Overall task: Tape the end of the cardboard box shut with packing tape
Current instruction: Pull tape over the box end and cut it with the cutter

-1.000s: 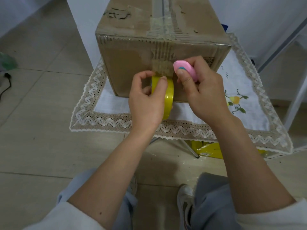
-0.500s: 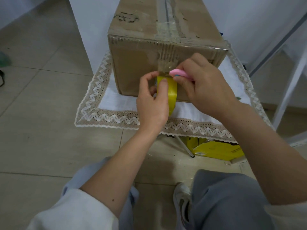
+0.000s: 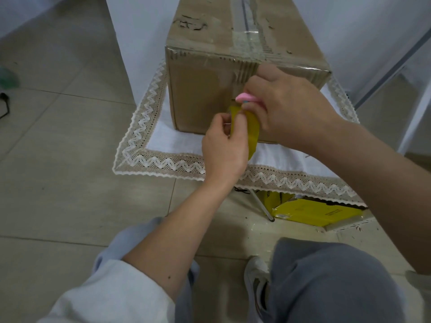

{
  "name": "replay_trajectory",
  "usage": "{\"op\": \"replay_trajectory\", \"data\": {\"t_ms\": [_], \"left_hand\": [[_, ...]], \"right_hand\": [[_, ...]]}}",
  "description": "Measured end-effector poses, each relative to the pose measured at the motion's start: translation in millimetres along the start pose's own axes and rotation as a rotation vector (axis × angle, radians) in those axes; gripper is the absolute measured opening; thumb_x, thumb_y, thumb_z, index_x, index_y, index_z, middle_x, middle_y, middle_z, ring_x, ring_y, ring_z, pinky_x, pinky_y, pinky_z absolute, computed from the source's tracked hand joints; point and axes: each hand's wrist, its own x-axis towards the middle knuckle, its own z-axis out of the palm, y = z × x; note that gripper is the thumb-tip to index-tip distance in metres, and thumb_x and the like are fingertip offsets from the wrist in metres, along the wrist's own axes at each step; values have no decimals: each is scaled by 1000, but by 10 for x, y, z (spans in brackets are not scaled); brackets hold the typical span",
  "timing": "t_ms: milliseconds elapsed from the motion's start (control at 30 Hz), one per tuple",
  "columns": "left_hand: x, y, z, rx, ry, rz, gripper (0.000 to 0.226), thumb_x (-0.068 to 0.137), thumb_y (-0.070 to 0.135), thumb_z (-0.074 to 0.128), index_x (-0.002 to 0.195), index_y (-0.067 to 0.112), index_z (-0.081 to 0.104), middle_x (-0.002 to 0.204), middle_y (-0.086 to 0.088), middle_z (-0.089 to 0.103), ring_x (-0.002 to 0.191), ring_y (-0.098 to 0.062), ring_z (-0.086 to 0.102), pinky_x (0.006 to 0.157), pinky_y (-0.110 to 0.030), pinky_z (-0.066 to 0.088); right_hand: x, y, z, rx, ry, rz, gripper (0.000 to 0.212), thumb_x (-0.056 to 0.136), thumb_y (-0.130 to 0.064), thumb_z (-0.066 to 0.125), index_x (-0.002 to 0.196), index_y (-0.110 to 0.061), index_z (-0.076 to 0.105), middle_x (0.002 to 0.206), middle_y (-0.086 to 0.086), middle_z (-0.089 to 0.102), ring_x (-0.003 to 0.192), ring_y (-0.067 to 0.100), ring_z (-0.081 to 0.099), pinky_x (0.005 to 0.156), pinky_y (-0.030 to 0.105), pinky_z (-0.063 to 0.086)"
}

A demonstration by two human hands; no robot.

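Note:
A worn cardboard box (image 3: pixel 200 89) stands on a small table covered by a white cloth with a lace border (image 3: pixel 149 159). Clear tape runs along its top seam and down over the near edge. My left hand (image 3: pixel 224 148) grips a yellow roll of packing tape (image 3: pixel 253 129) held against the box's near face. My right hand (image 3: pixel 286 106) holds a small pink cutter (image 3: pixel 246 98) just above the roll, at the tape strip. The strip between roll and box is mostly hidden by my fingers.
A yellow package (image 3: pixel 312 212) lies on the tiled floor under the table, beside a thin metal table leg (image 3: pixel 261 205). My knees and a grey shoe (image 3: pixel 256 283) fill the bottom. White walls and a white frame stand behind and to the right.
The view has shifted, so the box sits further right. My right hand has turned the pink cutter downwards and brought it onto the tape above the roll. My left hand keeps its grip.

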Motion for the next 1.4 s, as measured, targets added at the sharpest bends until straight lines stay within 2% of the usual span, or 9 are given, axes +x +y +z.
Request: {"op": "replay_trajectory", "data": {"t_ms": [100, 200, 333, 567, 700, 867, 1067, 1200, 1400], "left_hand": [[-26, 22, -11, 4, -59, 4, 41, 93, 48, 45, 73, 17, 63, 76, -15, 72, 61, -29, 73, 66, -48, 61], [-49, 50, -5, -14, -95, -13, 45, 104, 36, 38, 77, 13, 67, 69, -9, 74, 52, -23, 72, 59, -37, 56], [-54, 55, -1, -28, -113, -18, 45, 105, 34, 37, 79, 13, 67, 59, -3, 73, 52, -26, 71, 60, -39, 60], [-57, 51, 21, -22, -95, 7, 46, 106, 33, 37, 69, 19, 61, 52, -2, 69, 50, -29, 70, 65, -49, 62], [-67, 55, 29, -32, -80, 16, 46, 106, 30, 37, 68, 20, 60, 50, 0, 67, 49, -26, 68, 60, -44, 62], [-64, 52, 36, -23, -70, 28, 45, 106, 29, 37, 69, 18, 60, 50, -1, 66, 46, -24, 65, 57, -42, 61], [-61, 29, 44, -4, -63, 36, 44, 106, 30, 36, 76, 13, 64, 53, -3, 67, 46, -21, 66, 58, -43, 61], [-54, 15, 63, -9, -57, 38, 43, 106, 30, 36, 74, 17, 62, 52, -3, 67, 47, -23, 67, 62, -50, 62], [-71, 20, 80, -6, -44, 38, 43, 106, 27, 35, 72, 20, 60, 51, -2, 67, 47, -23, 67, 61, -51, 62]], "right_hand": [[7, -20, -7, -35, -10, -33, 23, 99, -24, 55, 96, -1, 59, 101, 19, 55, 73, 40, 60, 57, 47, 52], [7, -35, 4, -65, -9, -56, 22, 99, -22, 56, 95, 0, 60, 99, 19, 56, 70, 39, 60, 54, 41, 49], [17, -54, 17, -92, -19, -60, 18, 98, -17, 58, 95, 0, 61, 97, 20, 58, 66, 37, 59, 52, 33, 38], [29, -99, 7, -137, -52, -12, 16, 98, -15, 57, 100, 0, 60, 103, 20, 57, 71, 38, 58, 54, 35, 35], [31, -125, -15, -134, -66, 17, 19, 101, -17, 52, 107, -1, 59, 109, 18, 55, 71, 31, 48, 58, 36, 34], [28, -107, -8, -138, -73, 21, 19, 102, -17, 51, 105, 0, 59, 108, 18, 54, 74, 35, 55, 58, 36, 34], [-7, -108, -11, -119, -59, 34, 20, 102, -17, 51, 105, 1, 60, 106, 19, 55, 67, 25, 41, 57, 34, 33], [-33, -68, -12, -129, -54, 44, 21, 102, -18, 51, 102, 1, 60, 106, 20, 55, 73, 36, 57, 57, 35, 35], [-49, -77, -16, -133, -45, 50, 21, 102, -19, 51, 104, 1, 60, 107, 18, 55, 78, 36, 59, 59, 33, 31]]}}
